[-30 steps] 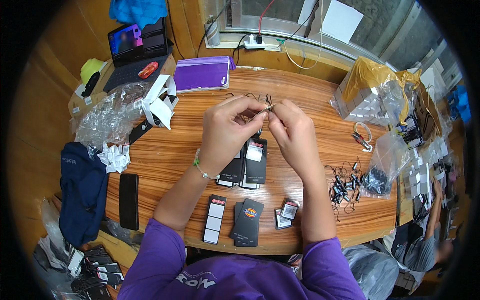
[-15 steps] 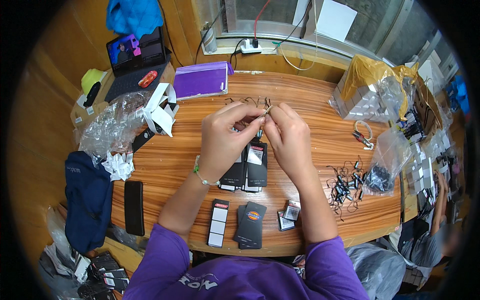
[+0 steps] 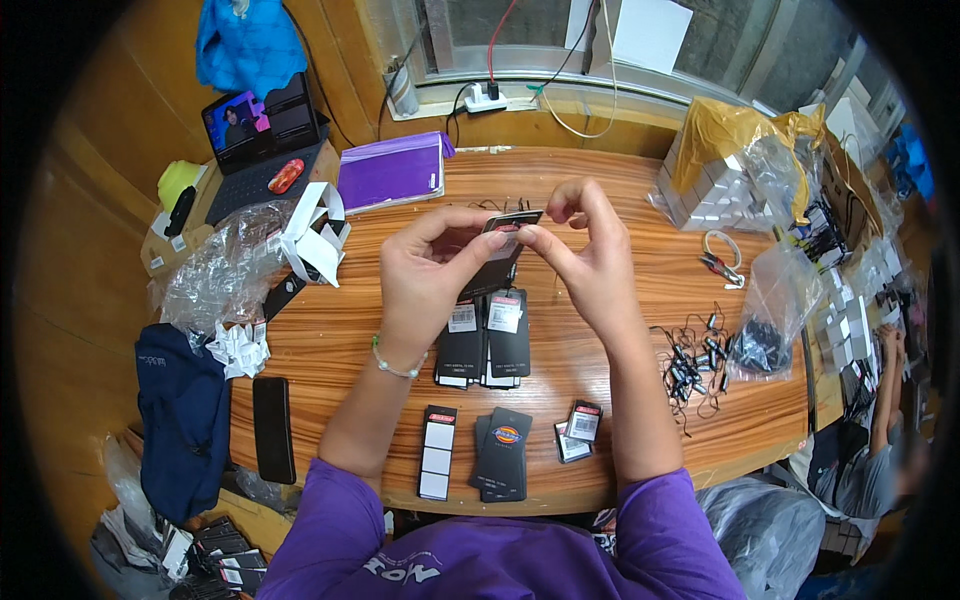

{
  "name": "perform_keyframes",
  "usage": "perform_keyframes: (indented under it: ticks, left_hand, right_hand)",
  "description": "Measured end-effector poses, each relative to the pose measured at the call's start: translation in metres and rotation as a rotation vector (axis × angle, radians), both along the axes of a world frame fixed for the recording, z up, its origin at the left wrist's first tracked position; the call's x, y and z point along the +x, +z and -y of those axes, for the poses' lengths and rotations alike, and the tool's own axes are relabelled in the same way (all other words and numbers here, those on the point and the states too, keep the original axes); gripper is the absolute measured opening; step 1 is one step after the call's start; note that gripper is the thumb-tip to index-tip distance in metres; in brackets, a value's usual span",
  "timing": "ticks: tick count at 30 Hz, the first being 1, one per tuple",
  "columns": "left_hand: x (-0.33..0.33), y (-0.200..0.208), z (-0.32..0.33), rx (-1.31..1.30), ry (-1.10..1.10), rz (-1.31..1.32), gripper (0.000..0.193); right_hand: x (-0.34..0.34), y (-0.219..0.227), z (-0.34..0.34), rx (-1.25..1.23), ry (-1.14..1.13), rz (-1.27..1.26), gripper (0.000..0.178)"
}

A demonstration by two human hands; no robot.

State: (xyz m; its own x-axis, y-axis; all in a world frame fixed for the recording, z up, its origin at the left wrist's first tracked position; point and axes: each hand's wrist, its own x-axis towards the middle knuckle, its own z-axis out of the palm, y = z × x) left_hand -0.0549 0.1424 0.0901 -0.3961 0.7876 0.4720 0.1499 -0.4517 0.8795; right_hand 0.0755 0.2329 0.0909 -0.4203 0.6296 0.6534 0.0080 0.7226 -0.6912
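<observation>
My left hand (image 3: 430, 265) is closed on a black hang tag (image 3: 492, 268), thumb on its face and fingers behind. The tag is tilted above the table. My right hand (image 3: 592, 255) is at the tag's upper right corner, its thumb touching the edge and its curled index finger raised apart. Below the hands lie two stacks of black hang tags with white labels (image 3: 508, 345). Nearer me are a long black card with white label panels (image 3: 437, 452), several plain black tags (image 3: 502, 458) and small labelled tags (image 3: 580, 428).
Black tag strings with small fasteners (image 3: 695, 365) lie tangled at the right, near snips (image 3: 720, 268) and a clear bag (image 3: 770, 330). White boxes (image 3: 705, 195) stand behind. At left are a phone (image 3: 272, 430), crumpled plastic (image 3: 225, 260), a purple folder (image 3: 390, 175) and a laptop (image 3: 250, 130).
Before, both hands pinched something thin together above the stacks. Now the left hand holds a tag up, and the right index finger has lifted away from its thumb.
</observation>
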Motion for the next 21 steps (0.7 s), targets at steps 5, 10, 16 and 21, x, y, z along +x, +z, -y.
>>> perform_keyframes:
  ticks: [5, 10, 16, 21]
  left_hand:
    - [0.002, -0.003, 0.0, -0.028, -0.053, 0.027, 0.015]
    - [0.005, -0.002, 0.0, 0.026, 0.057, -0.106, 0.014]
    - [0.0, -0.001, -0.004, 0.238, 0.162, -0.565, 0.016]
    - [-0.004, 0.004, -0.002, 0.212, 0.077, -0.684, 0.015]
  right_hand:
    - [0.008, 0.001, 0.0, -0.59, 0.39, 0.002, 0.016]
    - [0.009, 0.004, -0.001, -0.631, 0.475, -0.059, 0.014]
    - [0.004, -0.01, -0.008, -0.768, 0.602, -0.266, 0.01]
    - [0.004, -0.013, -0.005, -0.888, 0.629, -0.309, 0.009]
